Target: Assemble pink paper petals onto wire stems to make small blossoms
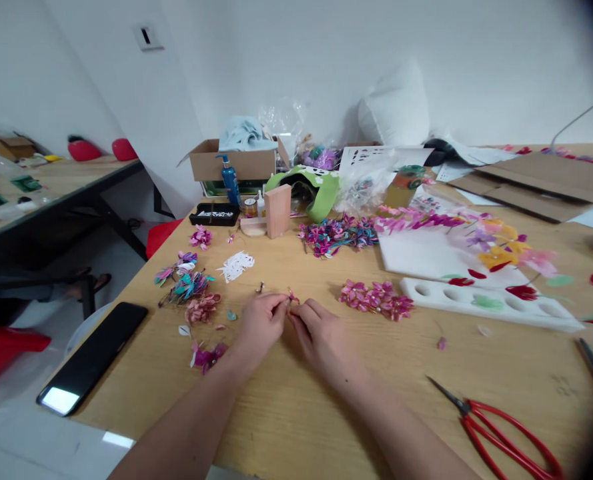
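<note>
My left hand [259, 322] and my right hand [317, 333] rest on the wooden table [326, 400], fingertips pinched together on a small pink paper flower [292, 297]. A pile of pink-purple paper flowers [376, 297] lies just right of the hands. To the left lie several little flower clusters: teal and pink ones [189, 285], a salmon one [202, 308], and a magenta one [207, 357] beside my left wrist. A white paper cut-out [236, 265] lies farther back.
A black phone [93, 355] lies at the left table edge. Red-handled scissors [496, 433] lie front right. A white palette tray [491, 301], white foam board [426, 257], wooden block [278, 210], blue pump bottle [230, 180] and cardboard box [236, 162] crowd the back.
</note>
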`<state>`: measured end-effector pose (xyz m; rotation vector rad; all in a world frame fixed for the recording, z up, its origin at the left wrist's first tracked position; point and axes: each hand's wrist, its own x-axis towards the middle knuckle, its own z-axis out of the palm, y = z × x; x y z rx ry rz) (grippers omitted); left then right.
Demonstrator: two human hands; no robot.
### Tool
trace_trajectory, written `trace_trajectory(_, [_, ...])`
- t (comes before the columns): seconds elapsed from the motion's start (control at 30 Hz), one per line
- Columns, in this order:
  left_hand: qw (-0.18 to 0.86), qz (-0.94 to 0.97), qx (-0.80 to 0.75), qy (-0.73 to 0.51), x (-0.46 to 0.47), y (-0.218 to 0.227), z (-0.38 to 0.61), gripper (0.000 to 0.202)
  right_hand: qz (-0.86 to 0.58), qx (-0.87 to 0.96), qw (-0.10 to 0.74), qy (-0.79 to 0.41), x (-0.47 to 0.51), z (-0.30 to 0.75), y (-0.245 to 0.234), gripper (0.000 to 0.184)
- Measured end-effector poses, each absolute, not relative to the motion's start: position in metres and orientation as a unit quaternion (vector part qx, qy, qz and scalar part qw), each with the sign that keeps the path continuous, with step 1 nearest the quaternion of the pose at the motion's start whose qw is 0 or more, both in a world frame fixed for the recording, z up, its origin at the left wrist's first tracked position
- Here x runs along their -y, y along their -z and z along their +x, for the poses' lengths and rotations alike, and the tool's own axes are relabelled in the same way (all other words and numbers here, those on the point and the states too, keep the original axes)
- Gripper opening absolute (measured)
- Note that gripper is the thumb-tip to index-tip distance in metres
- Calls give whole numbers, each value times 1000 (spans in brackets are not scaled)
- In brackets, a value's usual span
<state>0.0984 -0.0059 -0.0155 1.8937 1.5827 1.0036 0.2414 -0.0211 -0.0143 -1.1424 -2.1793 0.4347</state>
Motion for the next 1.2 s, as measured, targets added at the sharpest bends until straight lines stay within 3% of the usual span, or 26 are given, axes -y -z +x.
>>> trace_trajectory(0.27, [131, 803, -532, -234, 13, 12, 99, 26, -455, 856, 240, -50, 20, 250, 8, 17])
trace_trajectory(0.47, [191, 852, -456, -174, 10, 4, 91, 28, -446, 822, 294, -199, 8, 261, 4, 20])
trace_trajectory(0.57, [242, 867, -402, -167, 9, 2, 87, 28, -440, 811, 280, -264, 3, 268, 4, 18])
trace_trajectory(0.87, [242, 877, -399, -114, 10, 4, 85, 26, -418, 824, 233, -302, 4, 271, 3, 14])
trace_trajectory(1.07, [402, 836, -346, -141, 11, -7, 82, 25, -409, 783, 243, -400, 3, 272, -3, 14])
trace_trajectory(1.2, [525, 771, -300, -199, 10, -16, 77, 20, -377, 710, 239, -545, 2, 277, -7, 32])
